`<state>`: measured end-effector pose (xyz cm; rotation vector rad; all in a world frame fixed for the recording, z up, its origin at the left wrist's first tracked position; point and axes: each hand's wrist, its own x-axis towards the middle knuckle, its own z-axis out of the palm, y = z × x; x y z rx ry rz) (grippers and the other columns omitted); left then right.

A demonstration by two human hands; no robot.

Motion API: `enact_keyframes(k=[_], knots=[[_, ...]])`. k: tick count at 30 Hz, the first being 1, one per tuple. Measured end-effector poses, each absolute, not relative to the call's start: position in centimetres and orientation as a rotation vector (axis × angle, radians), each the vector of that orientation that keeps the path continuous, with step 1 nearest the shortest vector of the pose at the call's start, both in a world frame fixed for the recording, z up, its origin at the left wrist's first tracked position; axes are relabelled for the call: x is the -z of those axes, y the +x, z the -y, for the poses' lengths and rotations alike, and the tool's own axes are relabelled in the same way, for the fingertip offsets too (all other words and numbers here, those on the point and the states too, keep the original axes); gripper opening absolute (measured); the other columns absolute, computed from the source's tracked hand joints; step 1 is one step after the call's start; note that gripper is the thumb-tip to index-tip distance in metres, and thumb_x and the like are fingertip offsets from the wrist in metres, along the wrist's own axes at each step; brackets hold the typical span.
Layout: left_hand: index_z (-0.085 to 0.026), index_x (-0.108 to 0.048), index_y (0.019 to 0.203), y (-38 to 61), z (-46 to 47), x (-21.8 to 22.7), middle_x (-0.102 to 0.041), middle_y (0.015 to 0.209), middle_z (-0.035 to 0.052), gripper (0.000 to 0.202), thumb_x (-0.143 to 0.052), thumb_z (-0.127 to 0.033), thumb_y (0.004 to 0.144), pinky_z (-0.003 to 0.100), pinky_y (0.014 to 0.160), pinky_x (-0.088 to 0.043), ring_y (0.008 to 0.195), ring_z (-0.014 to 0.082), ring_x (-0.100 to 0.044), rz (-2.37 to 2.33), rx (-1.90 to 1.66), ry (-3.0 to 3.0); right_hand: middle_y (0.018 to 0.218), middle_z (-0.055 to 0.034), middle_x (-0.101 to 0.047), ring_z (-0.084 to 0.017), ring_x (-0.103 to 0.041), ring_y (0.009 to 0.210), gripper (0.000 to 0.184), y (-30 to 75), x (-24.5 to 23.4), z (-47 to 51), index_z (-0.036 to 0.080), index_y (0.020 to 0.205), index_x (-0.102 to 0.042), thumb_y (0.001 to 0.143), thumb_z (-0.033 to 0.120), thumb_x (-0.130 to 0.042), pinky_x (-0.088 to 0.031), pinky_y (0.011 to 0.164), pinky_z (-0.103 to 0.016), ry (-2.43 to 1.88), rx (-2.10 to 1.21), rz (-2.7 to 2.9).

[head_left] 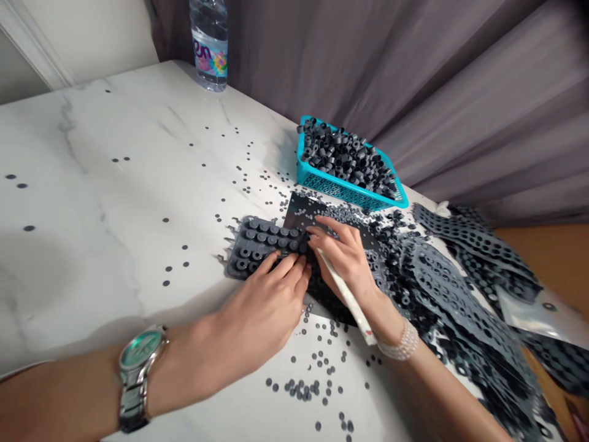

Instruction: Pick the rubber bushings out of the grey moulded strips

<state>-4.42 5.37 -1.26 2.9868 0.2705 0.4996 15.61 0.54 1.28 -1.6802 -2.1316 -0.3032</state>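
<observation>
My left hand [271, 301] lies over the near side of a dark grey rubber-like moulded sheet [262, 236] with rows of round raised parts. Its fingers are stretched flat on the sheet, and the thumb is hidden. In my right hand [347, 264] is a slim white-handled tool [345, 294], gripped like a pen and slanting toward the wrist. The tool's working tip is hidden behind the fingers at the sheet's right end. Beneath both hands lies a flat black board [299, 209], strewn with small dark discs.
A turquoise basket [301, 169] at the back holds many dark ring-shaped pieces. On the right lie piled perforated grey sheets [446, 276] and a clear plastic bag [543, 313]. Small dark discs [304, 390] scatter the white marbled table [92, 245]. A water bottle [209, 49] stands at the back.
</observation>
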Motion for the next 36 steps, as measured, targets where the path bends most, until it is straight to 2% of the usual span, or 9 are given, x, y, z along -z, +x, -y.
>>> enact_keyframes(k=[5,9,14,19,28,33,36], knots=[[-0.011,-0.054,0.13,-4.4,-5.3,1.2,-0.049,0.145,0.0148,0.046,-0.049,-0.029,0.089,0.048,0.117,-0.024,0.137,0.0286,-0.039,-0.262,-0.495,3.025,0.112,-0.0101,-0.069,-0.026,-0.056,0.123,0.011,16.6,-1.7,-1.1,0.023,0.086,-0.058,0.093,0.018,-0.05,-0.048,0.093,-0.046,-1.9,0.337,1.639],[-0.009,-0.052,0.133,-4.2,-5.2,1.3,-0.049,0.145,0.0162,0.049,-0.049,-0.031,0.09,0.049,0.117,-0.022,0.137,0.0294,-0.039,-0.283,-0.5,3.056,0.12,-0.0093,-0.068,-0.029,-0.05,0.13,0.007,15.9,-2.2,0.4,0.023,0.09,-0.059,0.091,0.017,-0.055,-0.048,0.093,-0.048,-1.832,0.285,1.833],[-0.011,-0.056,0.128,-4.2,-5.0,1.8,-0.053,0.14,0.0166,0.048,-0.053,-0.034,0.087,0.052,0.118,-0.019,0.134,0.0323,-0.042,-0.264,-0.507,3.084,0.113,-0.0069,-0.073,-0.027,-0.054,0.127,0.017,14.4,-2.1,1.8,0.023,0.096,-0.057,0.088,0.007,-0.057,-0.045,0.089,-0.043,-1.639,0.264,2.096],[-0.012,-0.058,0.126,-4.2,-4.9,2.0,-0.055,0.138,0.0157,0.046,-0.056,-0.034,0.085,0.052,0.118,-0.018,0.133,0.033,-0.043,-0.25,-0.506,3.096,0.114,-0.0074,-0.073,-0.027,-0.053,0.128,0.017,14.5,-1.5,1.7,0.021,0.096,-0.056,0.088,0.006,-0.058,-0.043,0.09,-0.043,-1.582,0.27,2.161],[-0.01,-0.056,0.128,-4.3,-5.0,1.7,-0.054,0.138,0.0176,0.049,-0.053,-0.034,0.086,0.05,0.116,-0.023,0.132,0.0323,-0.044,-0.237,-0.525,3.068,0.117,-0.0133,-0.07,-0.027,-0.054,0.127,0.017,14.7,-2.0,1.3,0.018,0.104,-0.057,0.095,0.009,-0.046,-0.048,0.09,-0.042,-1.535,0.378,2.389],[-0.007,-0.053,0.132,-4.1,-5.0,1.4,-0.052,0.142,0.0172,0.049,-0.049,-0.031,0.089,0.046,0.114,-0.026,0.133,0.0289,-0.044,-0.292,-0.54,3.028,0.13,-0.012,-0.06,-0.024,-0.063,0.113,0.018,16.3,-2.6,0.2,0.023,0.099,-0.059,0.093,0.01,-0.049,-0.053,0.088,-0.041,-1.71,0.483,1.931],[-0.005,-0.048,0.136,-4.0,-5.1,1.1,-0.05,0.143,0.0172,0.052,-0.046,-0.03,0.09,0.045,0.114,-0.026,0.134,0.0276,-0.043,-0.292,-0.542,3.012,0.129,-0.0093,-0.061,-0.027,-0.059,0.12,0.013,17.2,-3.1,0.2,0.024,0.098,-0.06,0.091,0.016,-0.055,-0.052,0.092,-0.045,-1.855,0.453,1.78]])
